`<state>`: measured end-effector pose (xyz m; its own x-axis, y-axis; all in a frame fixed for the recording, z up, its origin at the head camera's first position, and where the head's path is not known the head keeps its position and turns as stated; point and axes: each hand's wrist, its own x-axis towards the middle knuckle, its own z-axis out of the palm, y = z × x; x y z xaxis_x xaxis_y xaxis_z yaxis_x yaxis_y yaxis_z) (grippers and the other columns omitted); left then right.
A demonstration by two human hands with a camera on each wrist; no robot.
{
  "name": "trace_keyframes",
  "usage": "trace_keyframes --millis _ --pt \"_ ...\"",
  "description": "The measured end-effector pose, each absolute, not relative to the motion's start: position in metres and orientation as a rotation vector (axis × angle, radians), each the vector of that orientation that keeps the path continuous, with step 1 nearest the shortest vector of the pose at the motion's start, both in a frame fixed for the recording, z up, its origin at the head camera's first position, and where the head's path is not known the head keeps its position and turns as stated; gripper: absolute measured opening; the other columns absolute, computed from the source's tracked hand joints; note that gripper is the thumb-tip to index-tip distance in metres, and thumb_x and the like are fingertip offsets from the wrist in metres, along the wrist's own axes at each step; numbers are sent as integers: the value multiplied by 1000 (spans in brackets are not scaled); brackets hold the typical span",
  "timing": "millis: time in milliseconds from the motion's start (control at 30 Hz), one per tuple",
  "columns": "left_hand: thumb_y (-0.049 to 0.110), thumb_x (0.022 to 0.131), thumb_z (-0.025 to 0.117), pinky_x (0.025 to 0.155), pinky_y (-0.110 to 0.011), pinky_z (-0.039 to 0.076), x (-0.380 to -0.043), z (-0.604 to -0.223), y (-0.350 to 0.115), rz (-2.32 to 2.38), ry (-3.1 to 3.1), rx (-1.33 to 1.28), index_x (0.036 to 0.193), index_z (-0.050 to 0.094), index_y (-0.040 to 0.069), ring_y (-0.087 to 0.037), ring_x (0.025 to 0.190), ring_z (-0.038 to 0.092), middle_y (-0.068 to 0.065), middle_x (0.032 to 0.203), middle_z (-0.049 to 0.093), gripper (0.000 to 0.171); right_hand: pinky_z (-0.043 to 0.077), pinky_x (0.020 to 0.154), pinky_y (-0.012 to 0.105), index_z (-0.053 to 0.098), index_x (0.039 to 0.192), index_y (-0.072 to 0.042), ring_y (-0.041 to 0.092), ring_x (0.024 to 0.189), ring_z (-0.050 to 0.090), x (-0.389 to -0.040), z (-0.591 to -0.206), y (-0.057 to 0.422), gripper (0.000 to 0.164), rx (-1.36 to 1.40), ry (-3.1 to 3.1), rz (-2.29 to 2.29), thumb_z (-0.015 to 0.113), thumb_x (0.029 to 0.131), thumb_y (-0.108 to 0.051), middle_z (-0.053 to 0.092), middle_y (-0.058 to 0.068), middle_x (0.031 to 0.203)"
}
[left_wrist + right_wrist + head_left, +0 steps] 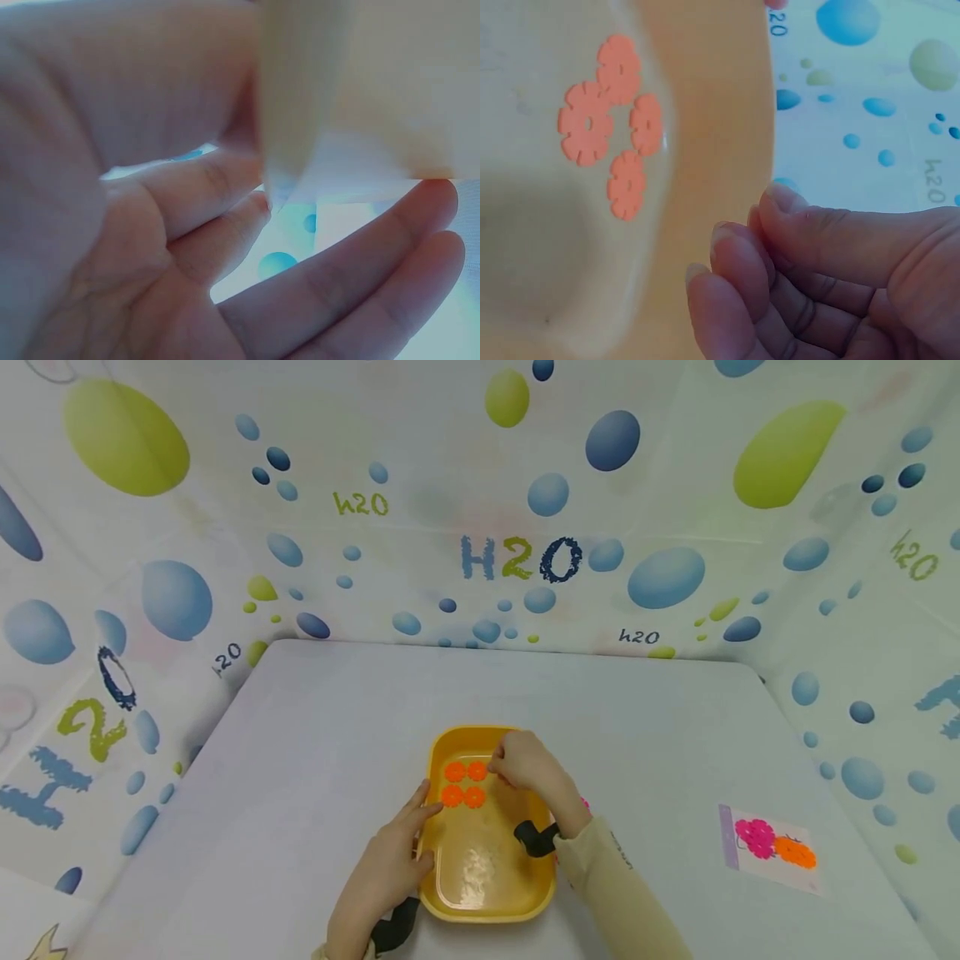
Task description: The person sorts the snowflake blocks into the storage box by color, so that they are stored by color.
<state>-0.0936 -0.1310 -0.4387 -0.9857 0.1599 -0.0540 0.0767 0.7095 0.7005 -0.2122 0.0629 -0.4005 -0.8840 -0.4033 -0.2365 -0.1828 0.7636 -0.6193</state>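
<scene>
4 discs (452, 796) lie near the tray rim (432, 756), open floor (465, 843) alongside.

four orange discs (452, 796), one tray (483, 868), one card (776, 850)

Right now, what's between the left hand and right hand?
Four orange flowers, lying flat in the yellow tray; the head view shows it.
</scene>
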Motion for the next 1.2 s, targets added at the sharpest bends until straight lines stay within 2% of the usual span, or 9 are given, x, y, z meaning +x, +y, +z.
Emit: trace_keyframes --millis 133,233,367,467,667,867,1200 --pt "-3 77 66 80 -35 57 -93 -438 -131 1149 2801 194 131 58 6 -30 121 59 -8 158 32 55 32 48 20 49 50 -10 11 40 34 -209 -397 64 45 -460 2605 -884 59 94 -11 39 -3 44" --pt "-3 77 66 78 -34 57 -93 -439 -131 1153 2798 187 131 58 6 -29 118 60 -8 158 32 56 32 48 21 59 59 -4 12 43 36 -207 -395 65 36 -449 2620 -903 58 94 -11 47 1 48" --pt "-2 77 66 81 -35 57 -93 -439 -131 1143 2799 167 132 58 6 -29 122 58 -6 159 31 56 41 52 22 70 86 1 13 53 48 -205 -394 68 18 -406 2671 -936 60 94 -11 65 8 69" --pt "-2 77 66 83 -37 57 -93 -439 -130 1133 2803 163 132 58 6 -31 126 56 -6 159 31 56 50 61 25 71 97 -1 14 65 57 -204 -391 71 15 -377 2730 -942 61 93 -12 70 9 87" --pt "-3 77 65 81 -35 57 -93 -438 -130 1136 2808 178 132 58 6 -32 124 56 -7 159 31 56 56 77 33 70 102 -5 19 80 61 -200 -383 81 15 -323 2832 -945 64 92 -15 71 8 98" --pt "-3 77 64 74 -28 54 -93 -439 -131 1134 2809 176 132 58 5 -29 118 60 -7 159 31 56 56 80 35 69 106 -4 22 86 63 -196 -379 96 20 -282 2880 -966 63 92 -16 72 9 101" --pt "-2 78 64 78 -32 56 -95 -440 -130 1123 2804 171 133 57 5 -29 122 58 -7 159 29 56 57 84 42 66 116 -4 27 95 67 -193 -383 114 26 -200 2927 -946 62 93 -15 69 13 113"
